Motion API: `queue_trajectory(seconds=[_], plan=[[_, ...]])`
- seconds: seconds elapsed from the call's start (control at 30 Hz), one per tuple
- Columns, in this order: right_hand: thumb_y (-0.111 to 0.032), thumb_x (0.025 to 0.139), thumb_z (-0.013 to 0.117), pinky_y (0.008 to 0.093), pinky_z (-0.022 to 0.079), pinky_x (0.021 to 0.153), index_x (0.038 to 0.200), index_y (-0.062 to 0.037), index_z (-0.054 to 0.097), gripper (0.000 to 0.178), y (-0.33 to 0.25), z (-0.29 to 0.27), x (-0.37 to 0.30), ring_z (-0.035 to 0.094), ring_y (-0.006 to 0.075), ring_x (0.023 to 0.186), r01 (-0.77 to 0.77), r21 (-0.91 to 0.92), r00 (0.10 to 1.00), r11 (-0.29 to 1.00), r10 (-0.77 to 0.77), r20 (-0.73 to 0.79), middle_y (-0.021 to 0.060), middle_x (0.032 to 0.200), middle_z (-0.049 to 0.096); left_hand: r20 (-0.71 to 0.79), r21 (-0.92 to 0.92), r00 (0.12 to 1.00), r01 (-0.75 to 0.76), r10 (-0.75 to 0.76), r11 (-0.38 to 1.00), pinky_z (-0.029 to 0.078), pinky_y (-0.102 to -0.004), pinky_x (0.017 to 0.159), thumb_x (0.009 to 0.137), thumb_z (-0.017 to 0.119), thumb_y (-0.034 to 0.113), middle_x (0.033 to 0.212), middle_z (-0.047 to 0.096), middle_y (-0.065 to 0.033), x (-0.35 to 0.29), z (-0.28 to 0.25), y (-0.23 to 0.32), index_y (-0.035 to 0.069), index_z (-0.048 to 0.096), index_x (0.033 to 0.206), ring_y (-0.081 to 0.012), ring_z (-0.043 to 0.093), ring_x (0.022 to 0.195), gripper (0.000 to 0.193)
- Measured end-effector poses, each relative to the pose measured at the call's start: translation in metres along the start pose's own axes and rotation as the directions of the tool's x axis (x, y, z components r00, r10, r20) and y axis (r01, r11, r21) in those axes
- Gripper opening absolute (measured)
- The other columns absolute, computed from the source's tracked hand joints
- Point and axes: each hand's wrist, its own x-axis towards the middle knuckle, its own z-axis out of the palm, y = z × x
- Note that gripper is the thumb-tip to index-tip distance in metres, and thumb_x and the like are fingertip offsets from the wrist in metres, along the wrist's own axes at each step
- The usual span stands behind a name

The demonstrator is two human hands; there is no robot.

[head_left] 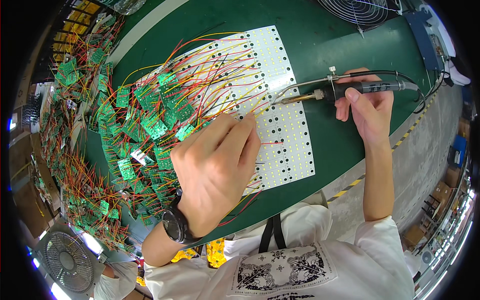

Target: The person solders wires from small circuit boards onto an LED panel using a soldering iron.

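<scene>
My right hand (pixel 374 112) grips a soldering iron (pixel 327 93) with a thin solder feed tube clamped along it. Its tip points left and meets the white LED panel (pixel 292 142), or hovers just over it. Left of that tip, my left hand (pixel 215 160) is closed in a pinch on a thin wire at the panel's surface; the fingers partly hide it. Red, yellow and black wires (pixel 225 75) run across the panel to small green circuit boards (pixel 152 127) heaped at its left. My left hand covers the panel's lower left part.
The panel lies on a green tabletop (pixel 330 145). More wired circuit boards (pixel 75 175) pile along the left side. A round wire fan guard (pixel 357 10) is at the back right, near a blue-grey box (pixel 422 37). Cables trail from the iron. A standing fan (pixel 67 260) is at lower left.
</scene>
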Motion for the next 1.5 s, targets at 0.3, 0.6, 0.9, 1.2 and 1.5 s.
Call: queue_trajectory(seconds=[0.3, 0.6, 0.9, 1.2, 1.5], plan=[[-0.004, 0.085, 0.067, 0.0252, 0.047, 0.047, 0.105, 0.0086, 0.062, 0.024, -0.001, 0.0015, -0.0007, 0.06, 0.0145, 0.053, -0.005, -0.032, 1.0, 0.999, 0.005, 0.0, 0.014, 0.071, 0.066, 0.004, -0.012, 1.0, 0.003, -0.003, 1.0, 0.041, -0.0249, 0.042, 0.075, 0.074, 0.0, 0.071, 0.064, -0.0044, -0.0014, 0.0023, -0.0009, 0.002, 0.071, 0.082, -0.0136, 0.054, 0.047, 0.008], [-0.006, 0.085, 0.066, 0.026, 0.046, 0.044, 0.105, 0.0108, 0.061, 0.026, -0.0002, -0.0017, 0.0017, 0.06, 0.0167, 0.051, 0.001, 0.072, 1.0, 0.997, -0.001, -0.004, 0.0158, 0.071, 0.066, -0.041, -0.029, 0.999, 0.001, -0.002, 1.0, 0.041, -0.0319, 0.043, 0.074, 0.073, 0.003, 0.064, 0.054, -0.003, -0.002, 0.0057, -0.0022, 0.006, 0.066, 0.076, -0.0201, 0.053, 0.047, 0.008], [-0.006, 0.085, 0.067, 0.0251, 0.046, 0.045, 0.105, 0.0085, 0.062, 0.025, 0.0001, 0.0009, 0.0, 0.06, 0.0147, 0.052, 0.004, -0.013, 1.0, 1.0, -0.004, 0.001, 0.0141, 0.071, 0.066, -0.036, -0.028, 0.999, 0.003, -0.004, 1.0, 0.041, -0.0317, 0.043, 0.074, 0.073, 0.003, 0.064, 0.054, -0.0026, -0.0015, 0.0048, -0.0014, 0.006, 0.066, 0.076, -0.0196, 0.053, 0.047, 0.008], [-0.005, 0.086, 0.067, 0.0246, 0.047, 0.046, 0.105, 0.0079, 0.062, 0.024, -0.0003, 0.0018, -0.0007, 0.06, 0.0141, 0.053, 0.011, -0.022, 1.0, 1.0, -0.011, 0.006, 0.0132, 0.071, 0.066, -0.052, -0.037, 0.999, -0.003, 0.001, 0.999, 0.041, -0.0313, 0.043, 0.074, 0.073, 0.003, 0.064, 0.056, -0.0027, -0.0022, 0.0063, -0.0015, 0.005, 0.067, 0.077, -0.0195, 0.054, 0.048, 0.007], [-0.005, 0.086, 0.065, 0.0256, 0.047, 0.045, 0.106, 0.0094, 0.061, 0.025, 0.0015, -0.0005, 0.0001, 0.06, 0.0159, 0.052, 0.026, 0.024, 1.0, 0.999, -0.026, 0.0, 0.0152, 0.072, 0.066, -0.039, -0.03, 0.999, 0.005, -0.007, 1.0, 0.041, -0.0311, 0.043, 0.075, 0.073, 0.003, 0.064, 0.055, -0.0028, -0.0025, 0.0056, -0.002, 0.005, 0.067, 0.077, -0.0193, 0.054, 0.047, 0.007]])
